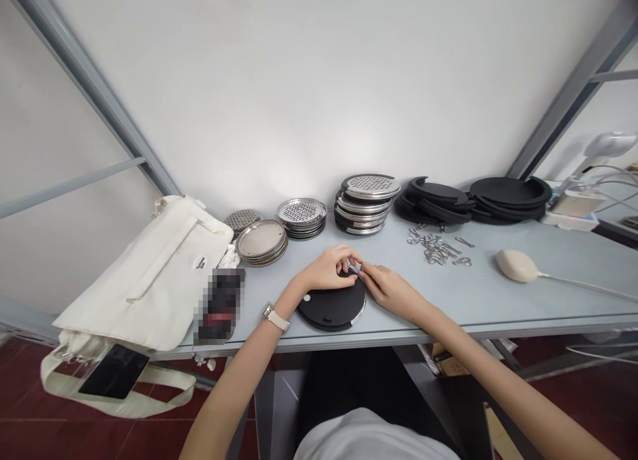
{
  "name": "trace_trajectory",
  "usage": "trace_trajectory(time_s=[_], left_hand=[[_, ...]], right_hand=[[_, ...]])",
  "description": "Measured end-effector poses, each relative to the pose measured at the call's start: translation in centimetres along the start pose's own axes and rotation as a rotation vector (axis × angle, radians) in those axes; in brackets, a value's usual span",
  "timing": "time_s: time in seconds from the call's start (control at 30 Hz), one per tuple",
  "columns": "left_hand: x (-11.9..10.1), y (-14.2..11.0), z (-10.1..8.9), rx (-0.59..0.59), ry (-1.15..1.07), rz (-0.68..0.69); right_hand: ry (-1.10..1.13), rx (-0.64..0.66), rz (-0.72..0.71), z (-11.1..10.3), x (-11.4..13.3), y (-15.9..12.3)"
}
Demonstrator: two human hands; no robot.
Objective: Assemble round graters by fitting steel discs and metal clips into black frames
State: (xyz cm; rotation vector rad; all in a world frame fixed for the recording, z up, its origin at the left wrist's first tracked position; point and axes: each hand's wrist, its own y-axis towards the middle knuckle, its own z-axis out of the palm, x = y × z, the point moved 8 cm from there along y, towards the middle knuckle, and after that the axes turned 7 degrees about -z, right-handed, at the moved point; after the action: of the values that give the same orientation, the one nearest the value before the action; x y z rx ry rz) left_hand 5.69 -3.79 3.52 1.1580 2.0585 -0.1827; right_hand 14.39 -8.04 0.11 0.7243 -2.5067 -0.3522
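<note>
White shirt cut off at bottom. Cream bag at left, contents hidden. Near front edge of worktop, flat black disc, pale dot, silvery strip along right rim. Hands over it: left hand curled, right hand pinched, both closed on small metal piece, mostly covered by fingertips.

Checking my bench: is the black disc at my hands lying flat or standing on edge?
Flat: the black disc shows its broad round face upward on the gray table.
</note>
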Motion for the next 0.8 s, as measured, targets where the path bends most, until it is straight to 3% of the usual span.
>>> trace_trajectory(time_s=[0.8], left_hand=[[0.29,0.01,0.04,0.009,-0.024,-0.053]], right_hand=[[0.050,-0.012,0.040,-0.23,0.15,-0.24]])
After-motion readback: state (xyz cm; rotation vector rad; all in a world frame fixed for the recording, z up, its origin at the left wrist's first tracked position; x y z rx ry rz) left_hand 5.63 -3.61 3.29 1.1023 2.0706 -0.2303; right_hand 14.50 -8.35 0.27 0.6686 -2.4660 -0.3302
